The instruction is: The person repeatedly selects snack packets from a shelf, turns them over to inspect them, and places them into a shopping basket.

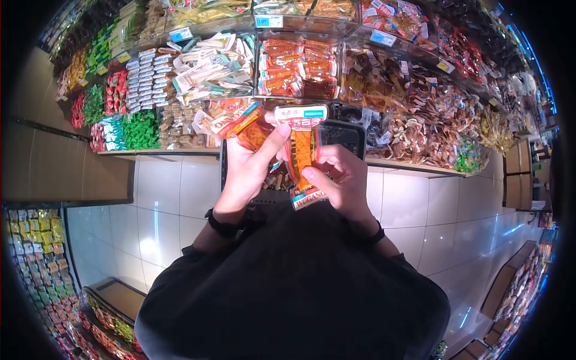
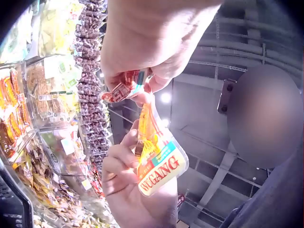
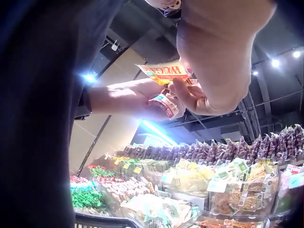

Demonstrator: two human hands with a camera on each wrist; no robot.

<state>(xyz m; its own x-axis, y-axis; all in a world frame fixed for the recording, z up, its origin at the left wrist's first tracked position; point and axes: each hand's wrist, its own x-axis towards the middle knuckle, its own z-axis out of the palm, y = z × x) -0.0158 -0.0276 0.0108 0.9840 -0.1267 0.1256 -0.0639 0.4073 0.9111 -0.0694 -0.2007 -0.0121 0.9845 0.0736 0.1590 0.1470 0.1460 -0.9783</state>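
Observation:
In the head view my left hand (image 1: 251, 171) holds several red-and-orange snack packets (image 1: 225, 118) marked WUGANG, fanned out to the left. Its thumb also lies on the upper part of another clear-fronted snack packet (image 1: 304, 149), which has orange-brown food inside. My right hand (image 1: 343, 183) pinches this packet by its lower right side, thumb on the front. The packet hangs upright between both hands, its white WUGANG end (image 2: 164, 168) downward. In the left wrist view a folded red packet (image 2: 124, 86) shows under the left hand's fingers.
A black basket (image 1: 360, 133) stands beneath the hands, with small packets in it. Ahead rise tiered shelf bins, one full of similar red-orange packets (image 1: 298, 66), others with white packets (image 1: 216, 63) and green packets (image 1: 141, 128). Tiled floor (image 1: 402, 201) surrounds me; more racks (image 1: 39, 240) stand behind left.

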